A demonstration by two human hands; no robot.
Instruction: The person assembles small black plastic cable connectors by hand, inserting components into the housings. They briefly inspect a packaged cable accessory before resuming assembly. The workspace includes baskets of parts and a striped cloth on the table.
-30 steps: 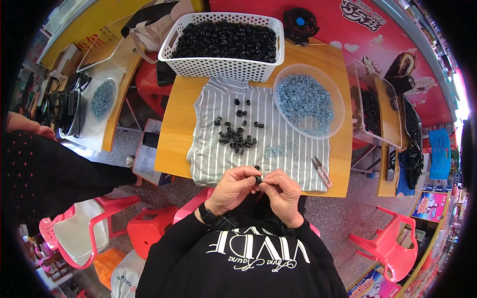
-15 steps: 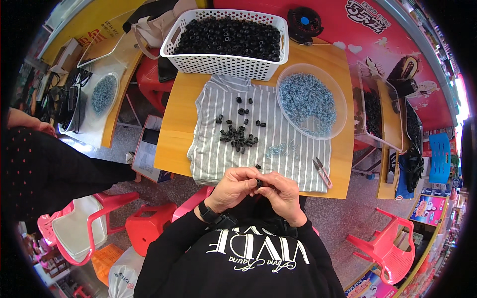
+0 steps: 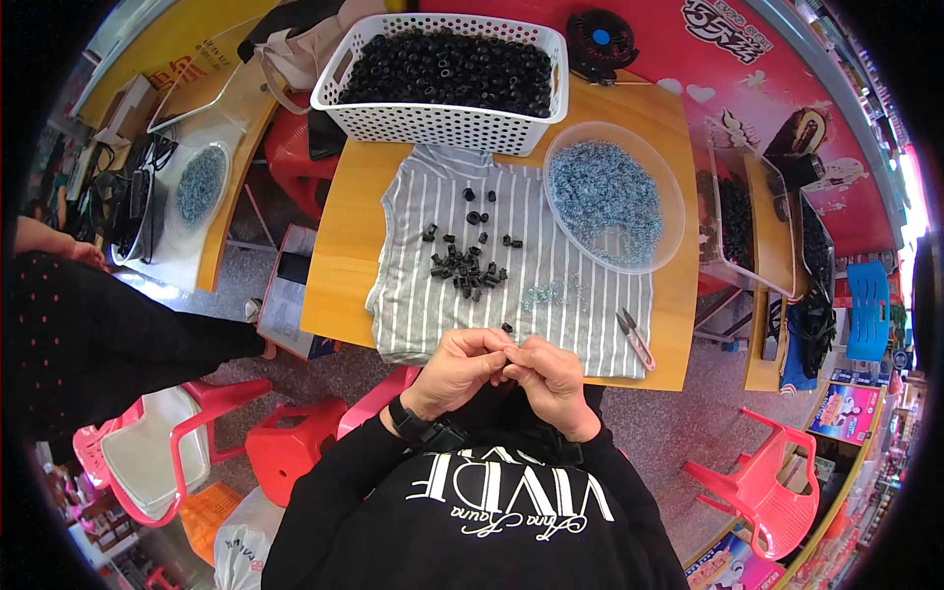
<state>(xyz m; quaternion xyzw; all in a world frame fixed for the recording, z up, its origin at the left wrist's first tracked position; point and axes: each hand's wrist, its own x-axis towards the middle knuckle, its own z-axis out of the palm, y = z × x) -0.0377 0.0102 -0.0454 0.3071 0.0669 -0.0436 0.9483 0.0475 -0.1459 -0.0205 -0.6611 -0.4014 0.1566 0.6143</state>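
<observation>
My left hand and my right hand meet at the near edge of the table, fingertips pinched together. Between them is a small black plastic piece, mostly hidden by the fingers. Just beyond my fingertips, one black plastic piece lies on a grey-and-white striped cloth. Farther back on the cloth is a loose pile of black plastic pieces, with several more scattered behind it. Small clear-blue bits are spread to the right of the pile. Pink-handled thread snips rest at the cloth's right side.
A white perforated basket full of black pieces stands at the table's back. Right of it sit a round clear tub of bluish bits and a black fan. Another person stands at left, near red stools. A red chair is at right.
My fingertips have closed in around the black piece, which shows less now. My right hand has shifted slightly left. The things on the cloth lie as before; the whole view has moved a little.
</observation>
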